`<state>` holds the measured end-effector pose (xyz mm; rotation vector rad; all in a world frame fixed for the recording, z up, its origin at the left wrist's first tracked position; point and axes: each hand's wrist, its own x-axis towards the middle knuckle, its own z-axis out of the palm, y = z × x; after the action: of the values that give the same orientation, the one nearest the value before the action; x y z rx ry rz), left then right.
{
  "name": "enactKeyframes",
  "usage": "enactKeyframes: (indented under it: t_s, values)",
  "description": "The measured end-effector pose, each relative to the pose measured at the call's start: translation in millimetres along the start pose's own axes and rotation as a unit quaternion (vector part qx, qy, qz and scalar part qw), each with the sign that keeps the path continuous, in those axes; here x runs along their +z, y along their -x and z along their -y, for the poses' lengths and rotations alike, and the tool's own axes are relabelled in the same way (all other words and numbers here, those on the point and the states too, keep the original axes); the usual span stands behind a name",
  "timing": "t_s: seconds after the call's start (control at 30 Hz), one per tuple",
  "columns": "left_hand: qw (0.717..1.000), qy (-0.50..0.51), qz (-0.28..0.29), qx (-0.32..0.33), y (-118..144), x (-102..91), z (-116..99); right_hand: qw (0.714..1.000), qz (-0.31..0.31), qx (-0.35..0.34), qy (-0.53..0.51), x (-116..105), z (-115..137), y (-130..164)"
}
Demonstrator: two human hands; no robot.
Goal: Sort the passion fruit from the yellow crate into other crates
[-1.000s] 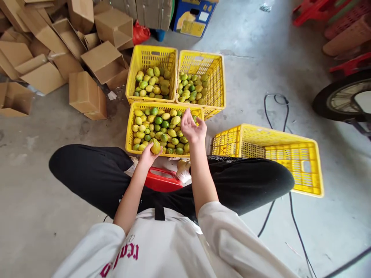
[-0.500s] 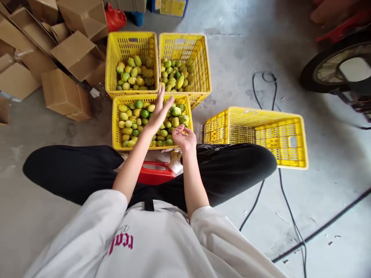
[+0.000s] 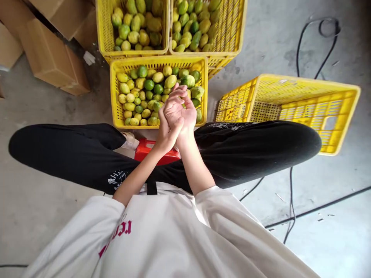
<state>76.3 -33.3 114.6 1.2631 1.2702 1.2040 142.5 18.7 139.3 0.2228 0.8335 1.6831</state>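
Observation:
My left hand [image 3: 165, 133] is closed around the lower part of my right hand, its thumb lying across the heel of the palm. My right hand [image 3: 187, 115] is turned palm up, fingers loosely bent and apart, with no object visible in it. Both hands are over the near edge of a yellow plastic crate [image 3: 115, 104] filled with green and yellow oval fruit, which look like lemons or passion fruit [image 3: 158, 77]. Neither hand touches the fruit as far as I can see. Where the fingers overlap, some are hidden.
Two more yellow crates of fruit, one left [image 3: 103, 34] and one right [image 3: 239, 27], stand behind. A yellow crate [image 3: 304, 87] lies tipped at the right. Cardboard boxes [image 3: 49, 54] lie left, black cables [image 3: 298, 50] cross the floor, and a red plastic object [image 3: 142, 150] sits between my legs.
My hands were apart, the left raised with fingers stretched; now they have come together, the left clasping the right. The view has moved closer and tilted downward.

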Motion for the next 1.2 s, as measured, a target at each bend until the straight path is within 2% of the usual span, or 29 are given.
enactKeyframes:
  t_s: [0.07,0.2,0.27,0.33,0.4,0.47,0.5,0.6,0.63,0.67,0.7,0.73,0.77,0.8,0.83,0.87,0.9,0.97,1.0,1.03,1.07,1.1,1.13,1.2]
  values:
    - [0.999,0.022,-0.003,0.035,3,-1.8,-6,0.997,0.024,0.032,-0.066,-10,4,-6]
    - [0.999,0.038,-0.012,0.001,3,-1.9,-11,0.968,0.069,0.062,-0.234,-29,11,-13]
    - [0.999,0.031,-0.019,-0.012,3,-2.0,-12,0.933,0.081,0.054,-0.348,-34,11,-14]
    - [0.999,0.025,-0.029,-0.013,4,-2.0,-14,0.880,0.102,0.036,-0.463,-34,8,-11]
    - [0.999,0.026,-0.037,-0.016,5,-1.4,-17,0.811,0.129,0.033,-0.569,-28,3,-7]
    - [0.998,0.032,-0.043,-0.021,6,-0.3,-21,0.717,0.154,0.048,-0.678,-17,-6,-1]
    - [0.998,0.033,-0.047,-0.026,6,0.4,-23,0.655,0.165,0.056,-0.735,-10,-12,2]
    - [0.997,0.025,-0.061,-0.040,7,2.3,-28,0.437,0.181,0.051,-0.880,15,-29,11]
    - [0.997,0.023,-0.065,-0.044,8,2.8,-30,0.378,0.171,0.046,-0.909,21,-34,13]
    - [0.996,0.022,-0.068,-0.049,8,3.4,-31,0.335,0.159,0.041,-0.928,26,-37,15]
    - [0.996,0.023,-0.072,-0.056,8,4.0,-32,0.311,0.147,0.037,-0.938,29,-39,16]
    - [0.995,0.025,-0.075,-0.065,9,4.6,-33,0.308,0.139,0.033,-0.941,30,-40,17]
    - [0.994,0.026,-0.078,-0.075,9,5.2,-34,0.328,0.137,0.027,-0.934,29,-39,17]
    - [0.993,0.029,-0.081,-0.082,9,5.7,-33,0.373,0.137,0.020,-0.917,26,-37,17]
    - [0.993,0.031,-0.083,-0.083,9,6.1,-31,0.440,0.134,0.011,-0.888,21,-34,16]
    - [0.993,0.032,-0.082,-0.078,8,6.1,-28,0.528,0.126,0.003,-0.840,15,-29,15]
    - [0.994,0.030,-0.080,-0.070,6,5.6,-23,0.631,0.108,-0.004,-0.768,9,-24,14]
    - [0.995,0.006,-0.077,-0.059,1,2.0,-7,0.835,0.034,-0.017,-0.549,-3,-12,10]
    - [0.995,-0.019,-0.075,-0.064,-3,-1.4,3,0.910,-0.015,-0.026,-0.414,-8,-4,7]
    - [0.994,-0.048,-0.072,-0.073,-7,-6.0,15,0.957,-0.065,-0.043,-0.279,-13,5,5]
    - [0.991,-0.083,-0.054,-0.090,-12,-11.7,28,0.978,-0.113,-0.069,-0.162,-17,15,1]
    - [0.985,-0.124,-0.026,-0.116,-15,-18.4,41,0.980,-0.157,-0.103,-0.066,-20,26,-2]
    - [0.977,-0.159,-0.004,-0.142,-18,-25.5,53,0.969,-0.200,-0.143,0.012,-23,37,-6]
    - [0.962,-0.207,0.006,-0.179,-22,-39.7,71,0.923,-0.287,-0.222,0.128,-27,58,-13]
